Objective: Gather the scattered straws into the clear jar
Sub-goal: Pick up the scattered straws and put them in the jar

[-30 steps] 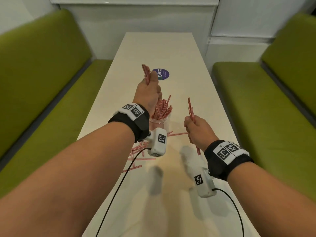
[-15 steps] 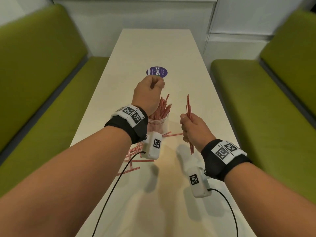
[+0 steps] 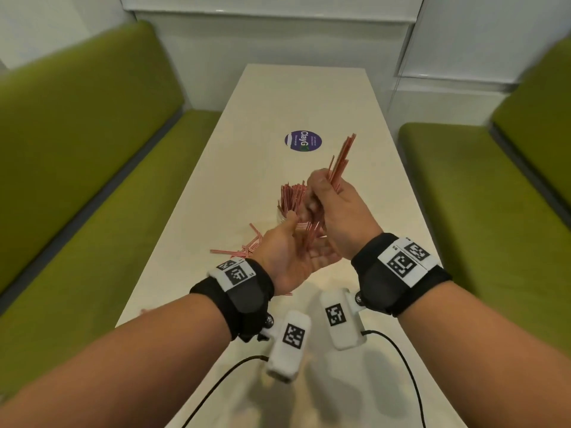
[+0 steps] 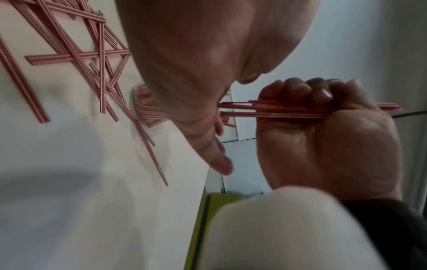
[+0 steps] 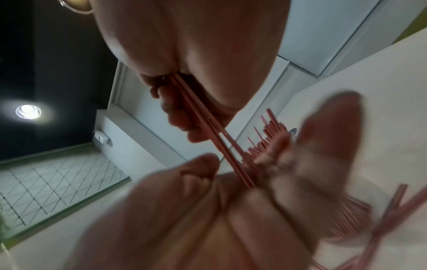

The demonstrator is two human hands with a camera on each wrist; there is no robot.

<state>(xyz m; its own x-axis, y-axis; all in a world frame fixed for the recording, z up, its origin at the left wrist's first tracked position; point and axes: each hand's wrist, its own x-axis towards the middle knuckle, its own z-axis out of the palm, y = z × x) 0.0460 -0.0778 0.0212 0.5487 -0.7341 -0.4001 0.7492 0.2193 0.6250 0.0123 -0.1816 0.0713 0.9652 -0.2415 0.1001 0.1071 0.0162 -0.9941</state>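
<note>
My right hand point(image 3: 336, 208) grips a bundle of red-and-white straws point(image 3: 341, 163), which stands tilted over the middle of the table. My left hand point(image 3: 296, 251) lies open, palm up, just below it, and the bundle's lower ends touch the palm point(image 5: 231, 210). In the left wrist view the right hand's fingers point(image 4: 307, 91) curl round the bundle point(image 4: 277, 109). The clear jar point(image 3: 280, 215), stuffed with straws point(image 3: 292, 196), stands right behind both hands and is mostly hidden. Several loose straws point(image 3: 247, 250) lie crossed on the table point(image 3: 247, 134) left of my left hand.
A round purple sticker point(image 3: 303, 142) lies on the table beyond the jar. Green benches flank the narrow table on the left point(image 3: 92, 149) and right point(image 3: 463, 196). Black cables point(image 3: 216, 381) trail from the wrist cameras over the near table.
My left hand put its bundle into the jar, came back towards me and turned palm up. My right hand carried its bundle left, over the left palm.
</note>
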